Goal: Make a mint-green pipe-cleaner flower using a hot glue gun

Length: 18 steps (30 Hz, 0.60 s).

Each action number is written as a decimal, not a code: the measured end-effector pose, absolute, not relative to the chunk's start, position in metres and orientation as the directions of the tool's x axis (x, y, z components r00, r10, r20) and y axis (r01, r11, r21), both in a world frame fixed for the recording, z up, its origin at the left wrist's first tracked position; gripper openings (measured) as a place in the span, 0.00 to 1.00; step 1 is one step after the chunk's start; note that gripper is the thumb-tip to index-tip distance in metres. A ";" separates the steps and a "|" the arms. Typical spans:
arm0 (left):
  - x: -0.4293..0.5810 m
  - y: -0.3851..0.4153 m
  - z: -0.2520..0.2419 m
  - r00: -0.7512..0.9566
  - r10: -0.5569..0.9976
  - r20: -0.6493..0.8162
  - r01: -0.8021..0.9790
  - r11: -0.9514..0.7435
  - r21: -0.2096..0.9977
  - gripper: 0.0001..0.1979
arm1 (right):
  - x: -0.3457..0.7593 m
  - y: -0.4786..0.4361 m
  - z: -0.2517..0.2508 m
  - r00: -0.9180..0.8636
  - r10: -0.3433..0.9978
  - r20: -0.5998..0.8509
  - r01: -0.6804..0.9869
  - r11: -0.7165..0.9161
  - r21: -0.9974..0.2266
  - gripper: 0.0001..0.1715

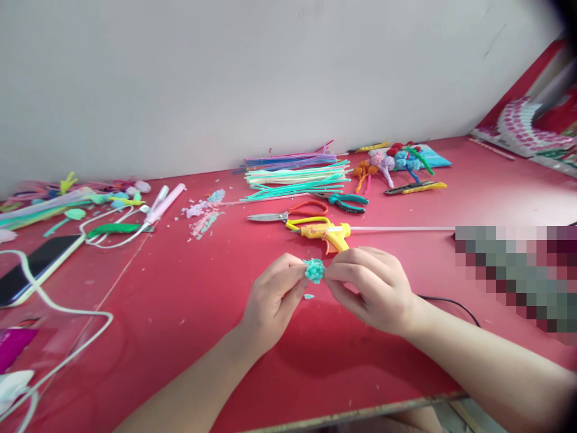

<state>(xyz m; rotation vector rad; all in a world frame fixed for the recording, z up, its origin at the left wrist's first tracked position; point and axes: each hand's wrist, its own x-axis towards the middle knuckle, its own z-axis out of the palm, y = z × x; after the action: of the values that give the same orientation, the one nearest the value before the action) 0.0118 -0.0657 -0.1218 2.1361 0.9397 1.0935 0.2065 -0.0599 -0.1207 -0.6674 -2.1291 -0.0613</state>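
A small teal fuzzy flower-like piece (314,270) is held above the red table (180,313) between both hands. My left hand (273,300) pinches it from the left with closed fingers. My right hand (372,288) pinches it from the right, fingers curled. A tiny teal scrap (309,296) lies on the table just below. A yellow glue gun (327,233) with a white stick lies right behind my hands.
Scissors (288,214), teal-handled pliers (345,201) and a bundle of coloured pipe cleaners (297,174) lie further back. Finished fuzzy flowers (396,161) sit at the back right. A phone (36,267), white cables and pink tool are at left. The table's front edge runs below my arms.
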 end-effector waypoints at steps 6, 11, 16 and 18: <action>0.010 -0.067 -0.123 0.428 0.796 0.428 0.326 -0.578 0.748 0.08 | 0.206 -0.061 -0.119 -0.453 0.447 0.772 0.446 0.863 -0.238 0.12; 0.009 -0.066 -0.127 0.454 0.803 0.386 0.289 -0.542 0.789 0.08 | 0.204 -0.062 -0.108 -0.387 0.621 0.682 0.302 0.784 -0.543 0.21; 0.009 -0.065 -0.127 0.463 0.802 0.377 0.270 -0.533 0.802 0.08 | 0.200 -0.058 -0.104 -0.480 0.656 0.583 0.242 0.737 -0.631 0.20; 0.009 -0.066 -0.126 0.435 0.835 0.337 0.298 -0.486 0.821 0.08 | 0.199 -0.058 -0.107 -0.471 0.657 0.588 0.258 0.741 -0.620 0.15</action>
<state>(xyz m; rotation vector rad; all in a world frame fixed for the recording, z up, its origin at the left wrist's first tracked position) 0.0090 -0.0663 -0.1264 1.9997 0.9515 0.9960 0.1991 -0.0578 -0.1065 -0.6899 -2.0586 0.5736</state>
